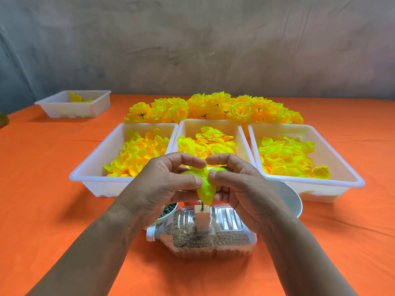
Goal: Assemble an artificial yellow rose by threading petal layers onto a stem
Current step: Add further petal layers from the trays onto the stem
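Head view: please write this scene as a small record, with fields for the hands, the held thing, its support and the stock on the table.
Left hand: pinches the yellow petal layer
Right hand: pinches the same layer from the other side
Stem: green, upright under the layer, stuck in a small block
Block: set into a clear bottle lying on its side, with brown grains inside
Trays: three white, side by side behind the hands, holding loose yellow petals
Finished roses: heaped behind the trays

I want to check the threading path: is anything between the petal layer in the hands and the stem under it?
Nothing visible does. The left hand and right hand pinch the petal layer right over the stem, which rises from the block.
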A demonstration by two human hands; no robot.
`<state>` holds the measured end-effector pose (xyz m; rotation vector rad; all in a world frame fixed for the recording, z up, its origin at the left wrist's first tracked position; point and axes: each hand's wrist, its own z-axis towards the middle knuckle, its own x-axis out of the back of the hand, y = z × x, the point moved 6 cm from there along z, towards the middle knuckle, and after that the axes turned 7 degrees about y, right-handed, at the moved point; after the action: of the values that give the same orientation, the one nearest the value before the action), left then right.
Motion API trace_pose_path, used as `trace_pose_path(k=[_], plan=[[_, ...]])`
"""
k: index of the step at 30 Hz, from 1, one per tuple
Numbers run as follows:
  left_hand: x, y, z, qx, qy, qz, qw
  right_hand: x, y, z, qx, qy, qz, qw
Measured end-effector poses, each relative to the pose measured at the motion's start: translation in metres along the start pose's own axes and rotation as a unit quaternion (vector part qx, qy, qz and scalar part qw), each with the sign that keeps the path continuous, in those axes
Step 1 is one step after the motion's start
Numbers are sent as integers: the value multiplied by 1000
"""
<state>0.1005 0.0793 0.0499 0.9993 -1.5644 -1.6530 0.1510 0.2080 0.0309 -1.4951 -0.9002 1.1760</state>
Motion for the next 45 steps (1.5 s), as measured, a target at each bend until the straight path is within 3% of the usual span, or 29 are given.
trace_pose_path(k=[37,45], plan=[[0,-7,-10,-31,40,-64,997,0,-2,-2,29,-5,-27,999],[-1,0,-16,-82,77,3,994,-1,-5,-4,62,0,-46,997]])
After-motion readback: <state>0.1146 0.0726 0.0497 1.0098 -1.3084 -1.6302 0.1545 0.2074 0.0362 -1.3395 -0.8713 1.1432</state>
